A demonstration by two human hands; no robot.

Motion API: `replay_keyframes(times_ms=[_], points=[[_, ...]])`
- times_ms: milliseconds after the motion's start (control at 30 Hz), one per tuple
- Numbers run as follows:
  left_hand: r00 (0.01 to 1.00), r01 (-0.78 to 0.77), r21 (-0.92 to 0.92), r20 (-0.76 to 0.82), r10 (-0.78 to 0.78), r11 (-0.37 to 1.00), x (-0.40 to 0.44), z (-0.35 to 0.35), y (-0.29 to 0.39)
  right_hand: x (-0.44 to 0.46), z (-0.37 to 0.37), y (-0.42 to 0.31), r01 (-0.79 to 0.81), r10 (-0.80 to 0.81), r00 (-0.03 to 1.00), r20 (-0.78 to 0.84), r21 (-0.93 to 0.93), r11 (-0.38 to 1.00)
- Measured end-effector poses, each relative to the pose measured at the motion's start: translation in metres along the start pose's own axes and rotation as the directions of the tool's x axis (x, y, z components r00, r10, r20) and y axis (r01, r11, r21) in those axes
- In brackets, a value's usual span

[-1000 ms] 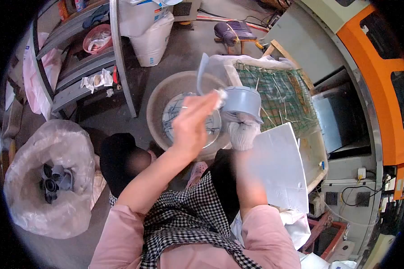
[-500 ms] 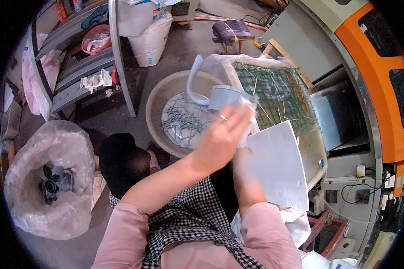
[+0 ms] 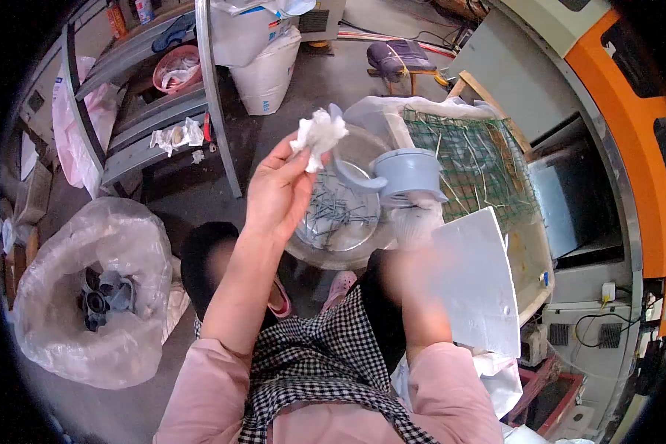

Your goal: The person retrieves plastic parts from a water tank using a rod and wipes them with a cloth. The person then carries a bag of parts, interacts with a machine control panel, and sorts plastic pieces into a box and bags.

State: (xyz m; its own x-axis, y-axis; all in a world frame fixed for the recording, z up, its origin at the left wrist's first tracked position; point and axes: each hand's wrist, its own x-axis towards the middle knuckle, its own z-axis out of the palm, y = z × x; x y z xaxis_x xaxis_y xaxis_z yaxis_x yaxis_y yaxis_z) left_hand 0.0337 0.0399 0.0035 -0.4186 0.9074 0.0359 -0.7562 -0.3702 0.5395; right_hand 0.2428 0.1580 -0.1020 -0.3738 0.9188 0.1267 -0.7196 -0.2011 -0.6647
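My left hand (image 3: 277, 189) is raised over the basin and pinches a crumpled white cloth (image 3: 320, 139) between thumb and fingers. Just right of it is a light blue-grey round plastic part (image 3: 411, 176) with a long curved arm reaching left toward the cloth. My right hand (image 3: 416, 226), in what looks like a white glove, grips that part from below; its fingers are partly hidden and blurred. Below both hands stands a round basin (image 3: 333, 259) with many thin grey plastic sticks (image 3: 337, 214) in it.
A flat white board (image 3: 477, 281) leans by my right forearm, against a tub covered with green netting (image 3: 470, 159). At left, a clear plastic bag (image 3: 89, 244) holds dark grey parts (image 3: 107, 296). A metal rack (image 3: 222, 111) and white sacks (image 3: 263, 78) stand behind; an orange machine (image 3: 621, 103) is at right.
My left hand has moved off the plastic part, up and to the left, with the white cloth now visible in it. The part has shifted right and lower in view.
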Motion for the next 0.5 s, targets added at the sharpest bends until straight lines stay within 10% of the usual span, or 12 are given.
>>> replay_keyframes(times_ms=[133, 233, 300, 433, 500], points=[[0.965, -0.184, 0.376, -0.106, 0.239, 0.908, 0.001, -0.009, 0.004, 0.004, -0.003, -0.001, 0.063, -0.068, 0.998, -0.012, -0.268, 0.961], [0.829, -0.353, 0.832, 0.066, 0.555, 0.428, -0.005, -0.011, -0.001, -0.001, 0.0, -0.012, -0.193, 0.181, 0.981, 0.067, 0.378, 0.906], [0.61, -0.585, 0.81, 0.462, 0.644, -0.028, -0.005, -0.011, -0.005, 0.002, -0.014, -0.007, -0.201, 0.195, 0.98, 0.048, 0.224, 0.954], [0.399, -0.761, 0.573, 0.783, 0.477, -0.304, -0.013, 0.005, -0.02, 0.006, -0.003, -0.002, -0.318, 0.355, 0.934, -0.052, 0.336, 0.886], [0.418, -0.77, 0.544, 0.825, 0.381, -0.333, -0.013, 0.011, -0.02, 0.0, 0.01, -0.001, -0.136, 0.126, 0.99, -0.067, -0.173, 0.976]])
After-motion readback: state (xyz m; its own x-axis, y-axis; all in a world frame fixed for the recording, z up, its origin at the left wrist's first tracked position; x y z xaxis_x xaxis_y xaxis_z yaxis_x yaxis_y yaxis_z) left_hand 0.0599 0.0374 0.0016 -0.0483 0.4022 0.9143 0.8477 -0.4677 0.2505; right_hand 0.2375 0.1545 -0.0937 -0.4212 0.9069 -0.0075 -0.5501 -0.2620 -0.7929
